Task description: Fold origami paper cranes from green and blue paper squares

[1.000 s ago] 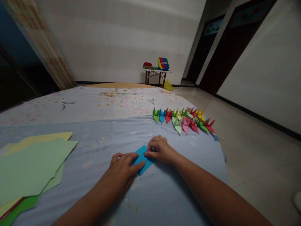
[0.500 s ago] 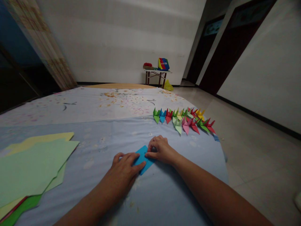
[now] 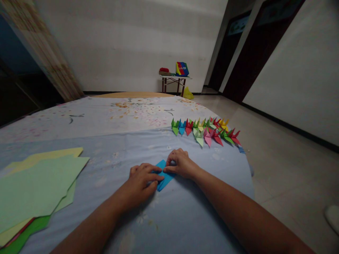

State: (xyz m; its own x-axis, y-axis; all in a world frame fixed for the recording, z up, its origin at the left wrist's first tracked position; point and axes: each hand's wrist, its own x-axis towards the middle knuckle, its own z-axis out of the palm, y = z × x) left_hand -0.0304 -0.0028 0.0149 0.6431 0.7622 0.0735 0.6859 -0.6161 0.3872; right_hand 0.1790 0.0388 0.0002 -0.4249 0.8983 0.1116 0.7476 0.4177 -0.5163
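Observation:
A small folded blue paper (image 3: 163, 176) lies on the pale blue cloth (image 3: 185, 211) in front of me. My left hand (image 3: 143, 180) lies over its left part, fingers bent and pressing it down. My right hand (image 3: 180, 164) pinches its upper right edge with curled fingers. Both forearms reach in from the bottom of the picture. Most of the paper is hidden under the two hands.
A row of several folded paper cranes (image 3: 205, 132) in mixed colours sits beyond my right hand near the cloth's edge. A stack of large green and yellow paper sheets (image 3: 34, 190) lies at left. A small table with a colourful box (image 3: 174, 76) stands by the far wall. Tiled floor (image 3: 286, 158) lies to the right.
My left hand has slid up and right over more of the blue paper, its fingers now close to my right fingertips. The view has shifted slightly.

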